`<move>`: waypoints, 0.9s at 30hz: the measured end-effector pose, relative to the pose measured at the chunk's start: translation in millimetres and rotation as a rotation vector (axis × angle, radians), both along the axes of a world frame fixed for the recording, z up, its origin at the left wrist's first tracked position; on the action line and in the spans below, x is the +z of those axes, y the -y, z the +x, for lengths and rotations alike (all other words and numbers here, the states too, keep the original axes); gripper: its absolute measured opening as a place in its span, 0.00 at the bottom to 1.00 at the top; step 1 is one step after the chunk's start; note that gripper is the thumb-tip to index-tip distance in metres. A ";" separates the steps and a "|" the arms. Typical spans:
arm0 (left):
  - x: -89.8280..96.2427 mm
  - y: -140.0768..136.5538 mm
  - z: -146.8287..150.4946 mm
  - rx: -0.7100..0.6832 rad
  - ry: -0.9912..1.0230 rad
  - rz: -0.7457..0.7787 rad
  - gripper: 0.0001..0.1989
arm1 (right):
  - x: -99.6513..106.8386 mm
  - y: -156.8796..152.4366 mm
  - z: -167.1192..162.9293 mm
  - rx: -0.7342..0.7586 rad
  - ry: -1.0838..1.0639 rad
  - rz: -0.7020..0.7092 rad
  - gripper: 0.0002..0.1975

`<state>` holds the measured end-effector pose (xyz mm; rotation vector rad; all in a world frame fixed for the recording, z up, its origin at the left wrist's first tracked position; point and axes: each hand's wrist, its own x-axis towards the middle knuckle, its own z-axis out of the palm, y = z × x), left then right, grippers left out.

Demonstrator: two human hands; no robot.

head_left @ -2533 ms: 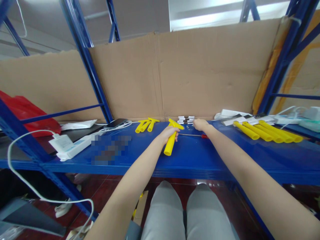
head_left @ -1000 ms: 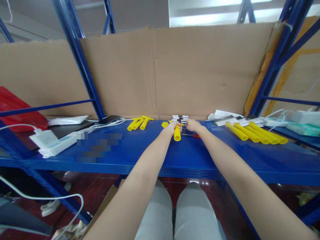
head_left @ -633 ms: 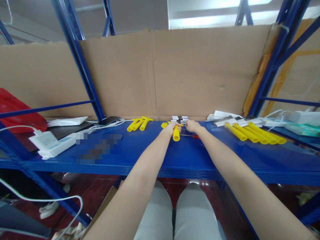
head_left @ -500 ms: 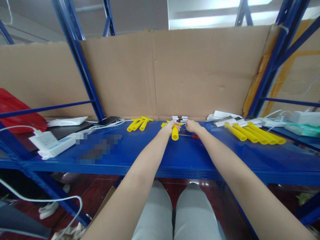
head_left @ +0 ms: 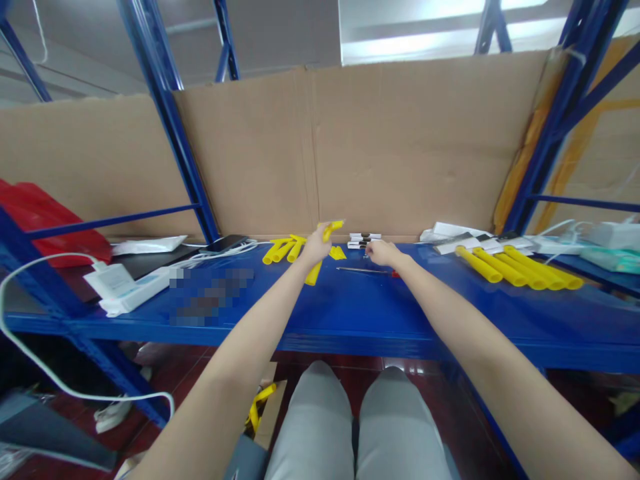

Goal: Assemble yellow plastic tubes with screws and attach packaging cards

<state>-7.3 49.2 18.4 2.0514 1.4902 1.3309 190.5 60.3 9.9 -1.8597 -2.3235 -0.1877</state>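
My left hand (head_left: 317, 245) is closed around a yellow T-shaped tube piece (head_left: 313, 274), its open round end pointing down toward me and its crosspiece showing above the fingers. To the right, my right hand (head_left: 382, 253) has its fingertips pinched together low over the shelf, beside some tiny shiny bits; whatever they grip is too small to tell. Under that wrist lies a screwdriver (head_left: 361, 270) with a red handle, its shaft pointing left. Between the hands sit small yellow pieces (head_left: 339, 253). Behind the right hand is a stack of white-and-black packets (head_left: 364, 238).
More yellow T-shaped pieces (head_left: 283, 249) lie left of my left hand. Several yellow tubes (head_left: 520, 267) are lined up at the right. A white power strip (head_left: 143, 291) with cables occupies the left. Cardboard (head_left: 400, 147) walls off the back of the blue shelf (head_left: 350, 313).
My left hand has moved left with the yellow T-shaped piece, away from my right hand, and the piece has tilted. My right hand stays near the same spot, beside the packets.
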 end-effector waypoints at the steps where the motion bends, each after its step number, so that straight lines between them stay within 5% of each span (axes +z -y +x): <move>1: -4.4 1.4 -3.5 0.024 -0.107 0.087 0.25 | 0.4 -0.4 -1.1 0.003 0.010 0.007 0.17; 6: -21.8 8.3 -11.6 0.071 -0.548 0.163 0.21 | 0.3 -2.8 -2.0 0.054 0.028 0.022 0.20; 10: -26.3 15.8 -10.7 0.034 -0.719 0.140 0.20 | -5.5 -2.5 -2.6 0.071 0.083 0.014 0.23; 19: -29.7 19.9 -8.4 -0.105 -0.440 0.017 0.19 | -14.8 -1.6 0.3 0.054 0.084 -0.048 0.25; 27: -26.9 23.9 -8.7 -0.135 -0.312 0.009 0.18 | -1.3 -1.9 8.4 0.013 0.025 0.044 0.26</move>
